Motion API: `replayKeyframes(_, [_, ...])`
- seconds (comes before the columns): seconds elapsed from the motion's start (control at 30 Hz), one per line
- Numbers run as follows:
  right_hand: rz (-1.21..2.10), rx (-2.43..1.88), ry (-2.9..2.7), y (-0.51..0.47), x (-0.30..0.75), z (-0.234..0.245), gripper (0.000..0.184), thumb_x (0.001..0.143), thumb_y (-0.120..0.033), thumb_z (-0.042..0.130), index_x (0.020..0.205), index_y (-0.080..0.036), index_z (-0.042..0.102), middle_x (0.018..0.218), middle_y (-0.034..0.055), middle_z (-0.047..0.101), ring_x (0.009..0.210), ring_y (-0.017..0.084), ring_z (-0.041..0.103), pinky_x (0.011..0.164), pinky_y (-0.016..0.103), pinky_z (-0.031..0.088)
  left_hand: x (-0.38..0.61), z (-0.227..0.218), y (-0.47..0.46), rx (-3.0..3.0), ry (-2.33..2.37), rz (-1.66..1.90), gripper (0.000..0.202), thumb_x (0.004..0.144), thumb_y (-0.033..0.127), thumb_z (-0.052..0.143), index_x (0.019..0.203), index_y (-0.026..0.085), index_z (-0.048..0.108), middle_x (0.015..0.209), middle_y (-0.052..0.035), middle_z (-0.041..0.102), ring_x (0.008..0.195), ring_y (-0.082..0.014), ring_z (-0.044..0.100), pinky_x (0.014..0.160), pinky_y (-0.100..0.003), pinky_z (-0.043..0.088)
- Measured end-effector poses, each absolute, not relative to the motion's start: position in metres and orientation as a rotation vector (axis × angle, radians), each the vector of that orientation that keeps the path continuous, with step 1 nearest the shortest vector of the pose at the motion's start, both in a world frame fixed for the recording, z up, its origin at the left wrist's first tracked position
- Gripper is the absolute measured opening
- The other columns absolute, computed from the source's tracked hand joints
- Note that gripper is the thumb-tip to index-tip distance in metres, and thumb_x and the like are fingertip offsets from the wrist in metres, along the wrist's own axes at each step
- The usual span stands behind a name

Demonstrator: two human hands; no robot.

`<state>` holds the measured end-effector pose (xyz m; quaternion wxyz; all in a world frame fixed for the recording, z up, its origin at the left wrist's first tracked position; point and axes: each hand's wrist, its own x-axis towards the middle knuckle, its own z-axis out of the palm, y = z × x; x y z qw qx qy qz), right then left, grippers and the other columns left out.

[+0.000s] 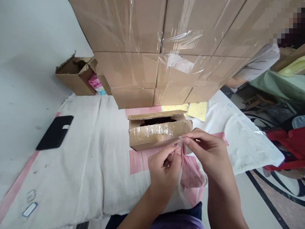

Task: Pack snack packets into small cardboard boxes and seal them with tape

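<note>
White sheet (95, 152) | left hand (164, 168) and right hand (207, 152) both pinching clear bag (192, 176) | small box (157, 133) behind

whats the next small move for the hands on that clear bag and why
Probably draw the two pinches gently apart to part the top edge. The left hand and right hand both pinch the top of the clear plastic bag almost at one spot, and it hangs flat below them, just in front of the small open box.
</note>
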<state>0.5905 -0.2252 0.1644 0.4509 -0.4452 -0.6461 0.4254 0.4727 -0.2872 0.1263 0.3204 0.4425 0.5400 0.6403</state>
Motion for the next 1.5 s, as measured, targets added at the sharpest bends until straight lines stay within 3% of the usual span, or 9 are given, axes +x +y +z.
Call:
replayKeyframes(0.53, [1.085,-1.14,-1.781,-0.219,0.594,0.18,0.02,0.091,-0.037,0.072,0.083,-0.019,0.069,0.075,0.0023,0.06,0.069,0.014,0.053,0.056,0.025,0.042,0.471,0.12,-0.285,1.091,1.367,1.617,0.023,0.094,0.03,0.061,0.087,0.016,0.077,0.053,0.006,0.04,0.052,-0.0071,0.036,0.05,-0.02,0.034])
replayKeyframes(0.63, [0.93,-1.112,-1.891,-0.215,0.596,0.182,0.019,0.094,-0.037,0.068,0.084,-0.02,0.069,0.079,0.0033,0.061,0.075,0.017,0.056,0.065,0.029,0.046,0.472,0.117,-0.283,1.112,1.482,1.678,0.023,0.096,0.027,0.059,0.109,0.017,0.074,0.058,0.005,0.053,0.052,-0.0082,0.044,0.05,-0.02,0.038])
replayKeyframes(0.7, [0.73,-1.065,-1.96,-0.209,0.598,0.185,0.015,0.094,-0.035,0.068,0.086,-0.022,0.069,0.09,0.0048,0.062,0.088,0.021,0.059,0.08,0.035,0.049,0.466,0.118,-0.276,1.256,1.605,1.872,0.036,0.095,0.02,0.059,0.13,0.018,0.063,0.079,-0.0009,0.069,0.067,-0.0117,0.06,0.062,-0.023,0.049])
replayKeyframes(0.77, [0.543,-1.019,-1.994,-0.203,0.601,0.19,0.012,0.094,-0.034,0.069,0.086,-0.024,0.069,0.107,0.0068,0.061,0.109,0.025,0.057,0.097,0.042,0.045,0.453,0.124,-0.264,1.552,1.797,2.01,0.045,0.093,0.014,0.058,0.137,0.019,0.057,0.109,-0.0089,0.074,0.097,-0.0192,0.068,0.086,-0.033,0.053])
replayKeyframes(0.83, [0.47,-0.988,-2.036,-0.197,0.605,0.196,0.013,0.095,-0.034,0.067,0.086,-0.024,0.069,0.122,0.0077,0.057,0.125,0.029,0.051,0.107,0.047,0.039,0.436,0.133,-0.25,1.886,2.024,1.843,0.049,0.092,0.009,0.053,0.139,0.021,0.056,0.131,-0.0115,0.068,0.126,-0.0259,0.06,0.106,-0.044,0.044])
replayKeyframes(0.9, [0.484,-0.963,-2.104,-0.191,0.609,0.201,0.014,0.096,-0.034,0.064,0.087,-0.024,0.067,0.129,0.0078,0.055,0.132,0.031,0.047,0.112,0.05,0.035,0.422,0.14,-0.24,2.095,2.146,1.458,0.059,0.09,0.002,0.045,0.144,0.024,0.051,0.142,-0.008,0.062,0.139,-0.0268,0.05,0.116,-0.05,0.033])
replayKeyframes(1.07, [0.627,-0.971,-2.311,-0.166,0.608,0.199,0.016,0.098,-0.036,0.058,0.089,-0.025,0.065,0.139,0.0072,0.051,0.139,0.032,0.041,0.115,0.054,0.032,0.408,0.138,-0.237,2.238,2.018,0.898,0.061,0.091,0.0,0.036,0.145,0.024,0.049,0.138,-0.0021,0.066,0.138,-0.0221,0.053,0.117,-0.049,0.036])
replayKeyframes(1.27, [0.848,-1.042,-2.41,-0.134,0.587,0.175,0.014,0.092,-0.035,0.061,0.086,-0.024,0.066,0.142,0.0081,0.048,0.146,0.032,0.032,0.112,0.052,0.038,0.413,0.128,-0.24,2.216,2.064,0.962,0.046,0.1,0.031,0.045,0.143,0.017,0.051,0.138,-0.005,0.066,0.139,-0.0231,0.051,0.121,-0.048,0.033])
replayKeyframes(1.5, [0.858,-1.094,-2.382,-0.122,0.575,0.164,0.013,0.088,-0.035,0.061,0.085,-0.023,0.066,0.142,0.0095,0.046,0.139,0.033,0.04,0.107,0.051,0.041,0.413,0.124,-0.239,2.328,2.099,0.918,0.046,0.102,0.032,0.042,0.142,0.012,0.051,0.136,-0.0078,0.067,0.138,-0.0234,0.052,0.118,-0.047,0.035])
